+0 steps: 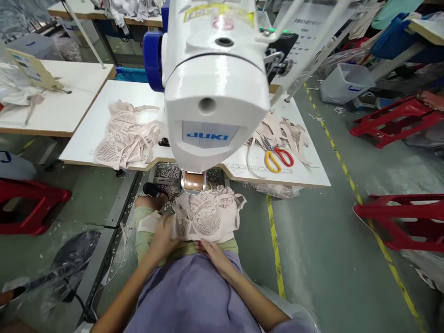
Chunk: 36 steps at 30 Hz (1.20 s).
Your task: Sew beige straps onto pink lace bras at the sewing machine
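Observation:
A beige lace bra (207,219) lies across my lap, below the sewing machine head (217,92). My right hand (211,251) grips its lower edge, the thumb on top and the fingers partly hidden beneath. At the bra's left side, my left hand (164,236) is over or against the band. Motion smears its fingers, so I cannot tell whether they hold the fabric. Just above the bra is the machine's sewing end, with a shiny copper-coloured part (193,181).
More beige lace bras (126,136) are heaped on the left of the white machine table (305,159). Scissors (277,157) with yellow and red handles lie on the right beside beige straps (294,136). Red stools (404,217) stand on the floor to the right.

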{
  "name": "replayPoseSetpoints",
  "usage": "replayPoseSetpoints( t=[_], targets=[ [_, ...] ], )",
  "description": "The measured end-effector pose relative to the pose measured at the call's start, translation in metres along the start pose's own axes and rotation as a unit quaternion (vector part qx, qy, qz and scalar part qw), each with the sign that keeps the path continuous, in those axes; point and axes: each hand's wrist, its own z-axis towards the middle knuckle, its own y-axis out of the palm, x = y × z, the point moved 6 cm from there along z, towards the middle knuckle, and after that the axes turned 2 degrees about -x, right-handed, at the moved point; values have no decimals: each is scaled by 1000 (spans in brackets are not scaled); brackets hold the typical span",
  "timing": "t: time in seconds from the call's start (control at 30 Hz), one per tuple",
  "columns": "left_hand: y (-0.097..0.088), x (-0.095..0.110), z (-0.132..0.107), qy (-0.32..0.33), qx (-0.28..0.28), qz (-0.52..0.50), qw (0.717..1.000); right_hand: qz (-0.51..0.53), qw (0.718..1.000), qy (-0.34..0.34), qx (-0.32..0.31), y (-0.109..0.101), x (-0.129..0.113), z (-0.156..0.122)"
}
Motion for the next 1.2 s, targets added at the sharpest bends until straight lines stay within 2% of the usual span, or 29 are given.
replayPoseSetpoints(
  t=[0.07, 0.13, 0.2, 0.3, 0.4, 0.47, 0.57, 0.63, 0.73, 0.83, 0.9, 0.97, 1.0, 1.07, 1.13, 1.2],
  targets=[
    [45, 23, -13, 43, -65, 4, 997, 35, 999, 37, -19, -3, 4, -5],
    [76, 37, -18, 51, -110, 43, 992, 76, 994, 67, -30, -9, 5, -12],
    [92, 44, -16, 52, -117, 75, 989, 133, 989, 68, -13, -15, 6, -16],
    [94, 52, -9, 75, -80, 71, 991, 217, 974, 23, 59, -25, 13, -15],
    [82, 59, -7, 98, -51, 45, 993, 255, 960, -23, 113, -26, 16, -7],
    [70, 63, -8, 111, -41, 38, 992, 268, 956, -37, 111, -19, 10, -2],
    [45, 63, -7, 126, -15, 41, 991, 246, 965, -51, 81, -3, -10, -3],
    [23, 56, -2, 124, 24, 35, 991, 226, 969, -73, 70, 5, -27, -13],
    [-11, 36, 12, 114, 67, 18, 991, 178, 972, -140, 64, 10, -57, -38],
    [-42, 22, 32, 116, 86, 0, 989, 115, 966, -215, 90, 1, -90, -62],
    [-61, 23, 43, 130, 121, -6, 984, 85, 955, -257, 120, -14, -112, -70],
    [-70, 29, 50, 134, 153, -5, 979, 66, 940, -299, 148, -33, -129, -69],
    [-67, 32, 52, 129, 150, -5, 980, 59, 932, -319, 163, -45, -134, -64],
    [-44, 39, 53, 113, 100, -7, 988, 48, 915, -346, 204, -73, -135, -49],
    [-6, 43, 47, 100, 25, -16, 995, 15, 908, -328, 261, -104, -121, -30],
    [32, 44, 35, 81, -27, -26, 996, -32, 908, -280, 310, -130, -99, -14]
  ],
)
